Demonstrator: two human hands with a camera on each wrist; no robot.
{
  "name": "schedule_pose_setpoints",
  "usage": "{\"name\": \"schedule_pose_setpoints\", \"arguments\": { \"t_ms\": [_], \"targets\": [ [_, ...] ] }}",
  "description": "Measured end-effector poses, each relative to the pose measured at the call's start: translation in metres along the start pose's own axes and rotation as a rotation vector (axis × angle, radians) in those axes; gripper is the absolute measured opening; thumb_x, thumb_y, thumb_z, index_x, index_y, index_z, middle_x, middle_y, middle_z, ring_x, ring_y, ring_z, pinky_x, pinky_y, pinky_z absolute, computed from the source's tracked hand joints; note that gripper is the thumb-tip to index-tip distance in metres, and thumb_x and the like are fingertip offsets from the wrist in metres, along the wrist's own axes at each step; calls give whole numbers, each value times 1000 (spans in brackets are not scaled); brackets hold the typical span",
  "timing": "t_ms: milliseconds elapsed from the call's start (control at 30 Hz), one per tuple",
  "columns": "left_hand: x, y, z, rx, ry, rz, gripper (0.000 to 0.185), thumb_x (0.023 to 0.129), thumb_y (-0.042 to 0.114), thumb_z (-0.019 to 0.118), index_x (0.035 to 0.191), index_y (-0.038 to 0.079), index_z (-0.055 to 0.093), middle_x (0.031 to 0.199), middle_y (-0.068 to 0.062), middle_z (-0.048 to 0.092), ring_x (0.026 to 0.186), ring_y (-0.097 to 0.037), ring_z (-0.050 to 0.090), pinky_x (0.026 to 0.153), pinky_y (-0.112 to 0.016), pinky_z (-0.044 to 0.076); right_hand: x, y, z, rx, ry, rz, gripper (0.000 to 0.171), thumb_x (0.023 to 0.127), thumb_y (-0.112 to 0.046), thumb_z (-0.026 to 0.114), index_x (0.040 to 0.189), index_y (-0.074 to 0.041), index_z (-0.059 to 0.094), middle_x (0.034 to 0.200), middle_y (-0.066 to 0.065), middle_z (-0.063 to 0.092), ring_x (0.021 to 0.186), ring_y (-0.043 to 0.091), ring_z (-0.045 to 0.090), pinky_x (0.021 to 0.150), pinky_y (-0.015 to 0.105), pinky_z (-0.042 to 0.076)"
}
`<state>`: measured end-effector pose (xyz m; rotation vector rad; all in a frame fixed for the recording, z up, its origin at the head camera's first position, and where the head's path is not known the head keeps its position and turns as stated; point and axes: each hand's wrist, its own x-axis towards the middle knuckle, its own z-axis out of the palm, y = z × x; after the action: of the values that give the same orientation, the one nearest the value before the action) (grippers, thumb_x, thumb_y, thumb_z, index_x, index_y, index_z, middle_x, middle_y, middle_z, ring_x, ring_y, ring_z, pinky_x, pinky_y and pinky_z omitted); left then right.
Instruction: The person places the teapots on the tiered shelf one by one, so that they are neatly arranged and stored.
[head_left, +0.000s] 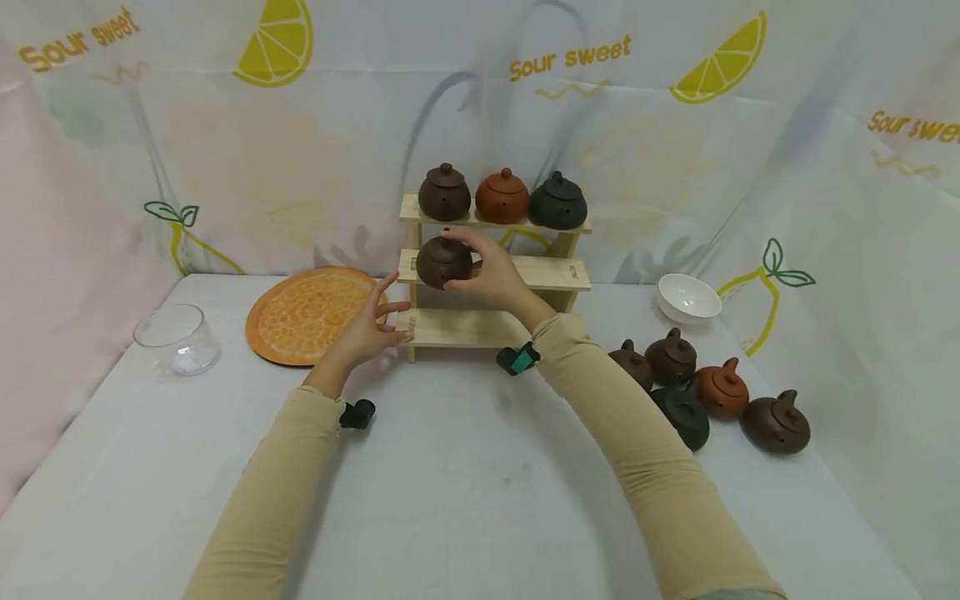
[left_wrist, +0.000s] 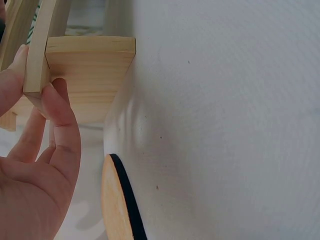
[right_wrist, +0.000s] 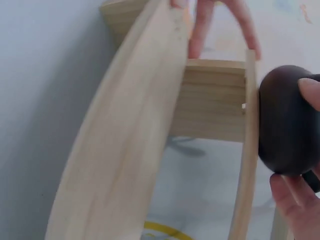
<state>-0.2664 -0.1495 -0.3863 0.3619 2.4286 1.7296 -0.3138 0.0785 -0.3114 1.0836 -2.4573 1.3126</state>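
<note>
Three teapots (head_left: 503, 198) are sitting shelved, five others (head_left: 722, 392) unshelved, left hand (head_left: 366, 332) gripping the wooden rack (head_left: 465, 328), right hand (head_left: 493, 273) holding a brown teapot (head_left: 441, 265) mid-tier.

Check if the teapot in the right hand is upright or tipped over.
Upright: the dark brown teapot has its lid on top and base toward the middle shelf while the right hand grips it.
</note>
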Motion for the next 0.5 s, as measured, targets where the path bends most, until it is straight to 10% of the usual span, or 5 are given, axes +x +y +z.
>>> {"name": "schedule_pose_setpoints", "arguments": {
  "t_ms": [500],
  "targets": [
    [-2, 1, 0, -9, -2, -7, 97, 84, -4, 65, 149, 33, 4, 138, -21, 43, 108, -43, 47, 89, -46, 39, 4, 4, -1, 42, -19, 52, 67, 76, -2, 76, 135, -6, 47, 136, 8, 45, 120, 22, 45, 88, 28, 44]
  ]
}}
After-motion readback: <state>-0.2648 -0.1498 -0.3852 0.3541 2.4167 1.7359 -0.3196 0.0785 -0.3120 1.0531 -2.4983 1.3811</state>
